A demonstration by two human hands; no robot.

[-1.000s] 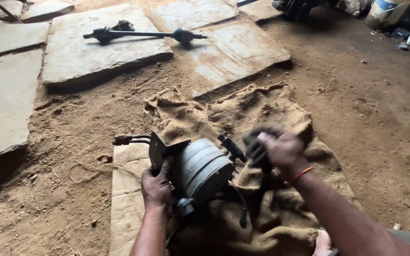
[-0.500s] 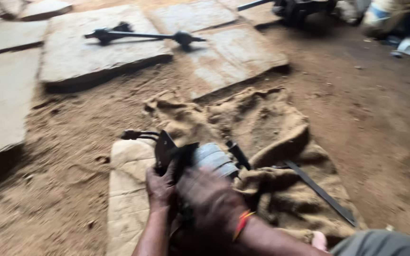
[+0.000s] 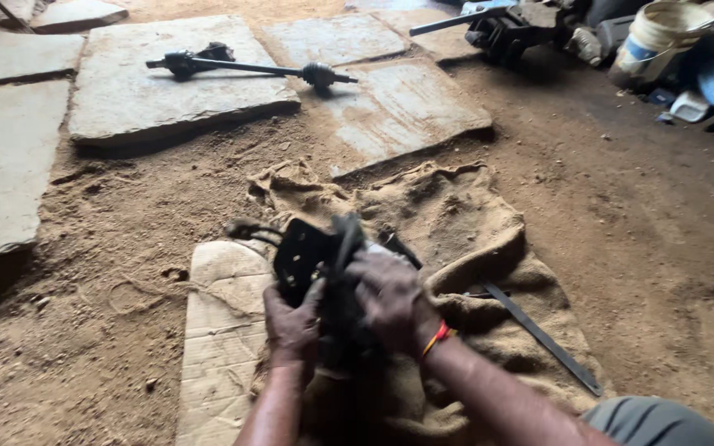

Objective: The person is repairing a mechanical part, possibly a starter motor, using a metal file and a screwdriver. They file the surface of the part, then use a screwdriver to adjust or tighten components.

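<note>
Tilted forward since before, dark motor part (image 3: 324, 264) (metal drum now hidden), both hands' fingers gripping it, on burlap sack (image 3: 456, 223)

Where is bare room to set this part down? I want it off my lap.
Bare dirt lies right of the burlap sack, and a free cardboard sheet left of the left hand. Both hands, right hand included, crowd the dark motor part; a flat metal bar occupies the sack's right edge.

Both gripping a dark motor-like part (image 3: 324, 272): left hand (image 3: 291, 322) at its near left edge, right hand (image 3: 390, 299) over top; burlap sack (image 3: 448, 223) beneath, flat bar (image 3: 539, 334) right.
</note>
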